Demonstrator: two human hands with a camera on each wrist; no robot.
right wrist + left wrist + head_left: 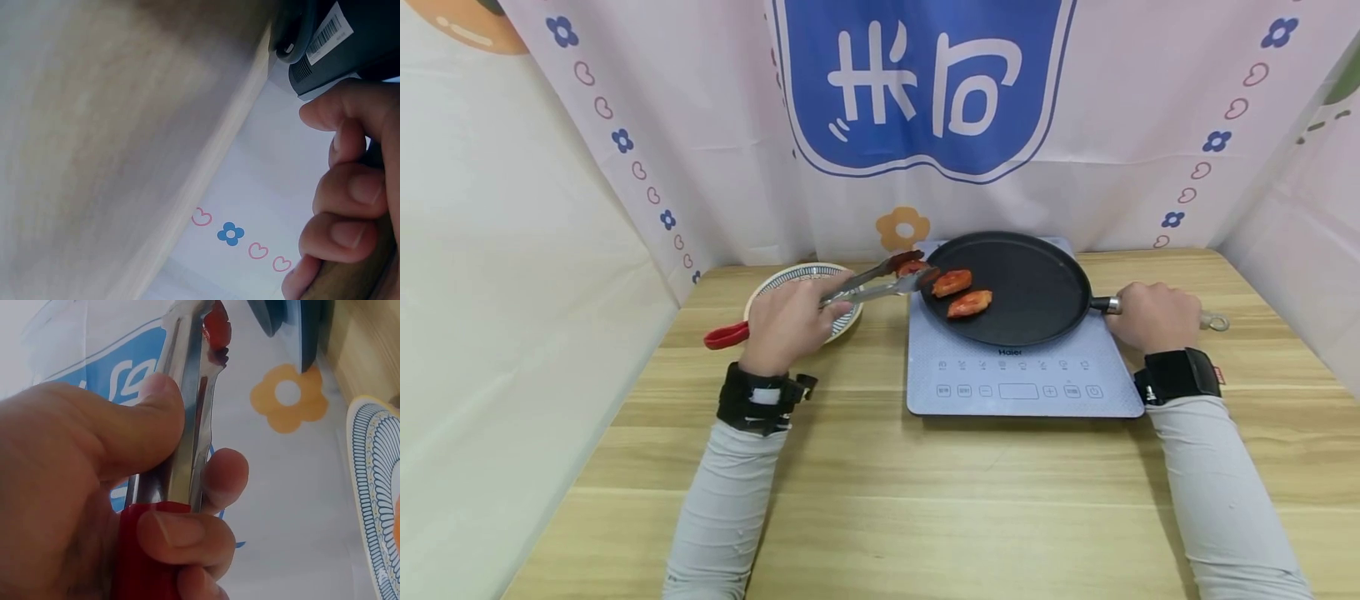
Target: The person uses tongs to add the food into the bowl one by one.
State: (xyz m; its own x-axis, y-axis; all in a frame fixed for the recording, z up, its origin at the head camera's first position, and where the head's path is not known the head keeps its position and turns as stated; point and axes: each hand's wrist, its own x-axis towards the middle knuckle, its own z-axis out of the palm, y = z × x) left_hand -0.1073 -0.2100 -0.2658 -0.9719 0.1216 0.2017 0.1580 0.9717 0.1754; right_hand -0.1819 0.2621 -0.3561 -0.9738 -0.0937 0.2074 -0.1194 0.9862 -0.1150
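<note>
My left hand (790,325) grips metal tongs (880,291) with a red handle. Between the tong tips, by the left rim of the black frying pan (1030,283), is a reddish piece of meat (912,267), perhaps a chicken wing. Two similar pieces, one (952,282) behind the other (969,303), lie in the left part of the pan. My right hand (1157,317) has its fingers wrapped around the pan's handle (350,275), which hides most of it. Under my left hand is a patterned plate (805,272), partly covered; the left wrist view catches something orange (397,528) on it.
Beneath the pan lies a pale, flat induction cooktop (1030,404) with touch buttons along its front. It stands on a wooden table (880,500). A printed curtain (722,150) hangs right behind the table's back edge and along the sides.
</note>
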